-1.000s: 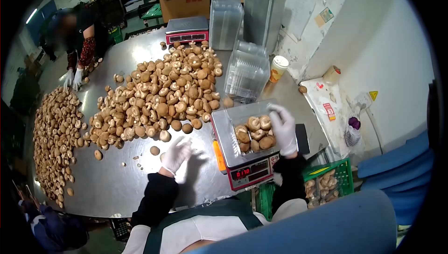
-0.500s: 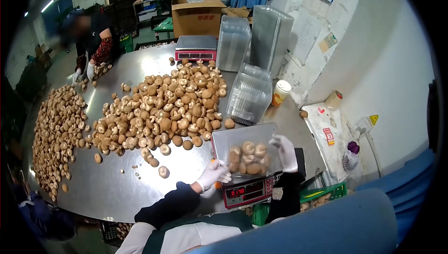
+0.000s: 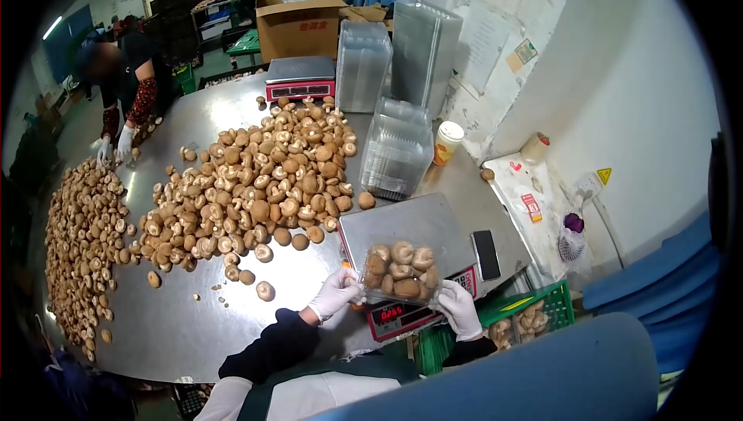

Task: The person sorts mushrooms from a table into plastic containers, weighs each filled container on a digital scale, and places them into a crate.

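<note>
Brown mushrooms (image 3: 402, 270) in clear box (image 3: 379, 296)

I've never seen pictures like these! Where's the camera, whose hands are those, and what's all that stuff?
There's no robot here. One person wears a camera on their head, looking forward and down, so you see nearly what they see. Their left hand and right hand, both in white gloves, hold a clear plastic box by its near corners. Shiitake mushrooms are inside it. Behind it you see the bare plate of a scale. On the metal table lie a big mushroom heap, stacked clear boxes and a paper cup.
</note>
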`<action>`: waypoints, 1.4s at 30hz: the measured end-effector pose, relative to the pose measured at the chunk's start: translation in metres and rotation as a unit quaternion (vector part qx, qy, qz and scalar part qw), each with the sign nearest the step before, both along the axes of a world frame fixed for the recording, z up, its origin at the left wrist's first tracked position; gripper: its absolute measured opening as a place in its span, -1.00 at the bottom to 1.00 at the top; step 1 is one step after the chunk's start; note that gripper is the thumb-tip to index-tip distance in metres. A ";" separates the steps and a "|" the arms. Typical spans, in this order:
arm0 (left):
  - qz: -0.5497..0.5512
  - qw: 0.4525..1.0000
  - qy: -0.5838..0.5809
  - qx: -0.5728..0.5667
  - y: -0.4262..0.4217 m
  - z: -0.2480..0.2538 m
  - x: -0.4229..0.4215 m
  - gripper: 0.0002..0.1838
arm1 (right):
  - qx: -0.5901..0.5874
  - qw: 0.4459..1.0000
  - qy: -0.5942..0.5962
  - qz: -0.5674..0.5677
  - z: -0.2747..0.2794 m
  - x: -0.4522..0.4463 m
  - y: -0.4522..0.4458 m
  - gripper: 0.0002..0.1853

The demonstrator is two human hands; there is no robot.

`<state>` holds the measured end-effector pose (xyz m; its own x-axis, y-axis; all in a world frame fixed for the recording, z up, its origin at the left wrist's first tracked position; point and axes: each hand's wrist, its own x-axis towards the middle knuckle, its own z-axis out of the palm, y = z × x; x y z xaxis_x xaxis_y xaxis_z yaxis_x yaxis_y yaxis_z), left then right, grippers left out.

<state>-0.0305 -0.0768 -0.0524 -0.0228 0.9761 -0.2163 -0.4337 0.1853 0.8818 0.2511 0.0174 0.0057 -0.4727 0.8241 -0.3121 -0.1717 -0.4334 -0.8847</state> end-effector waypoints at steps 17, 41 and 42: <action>-0.069 0.853 0.466 0.224 -0.037 0.042 -0.025 -0.12 | 0.626 0.734 -0.262 -0.030 0.004 -0.025 -0.046 -0.82; -0.360 0.899 0.223 0.115 -0.008 0.028 0.082 -0.27 | -0.122 0.797 -0.114 -0.581 -0.006 0.309 -0.256 -0.46; -0.359 0.898 0.227 0.117 -0.005 0.025 0.082 -0.28 | -0.190 0.782 -0.119 -0.581 0.030 0.287 -0.262 -0.46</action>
<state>0.0513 -0.0821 -0.0275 0.5964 0.7920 -0.1307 0.1370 0.0599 0.9888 0.5383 -0.2446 0.0352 0.6363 0.4802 -0.6038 -0.4951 -0.3460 -0.7970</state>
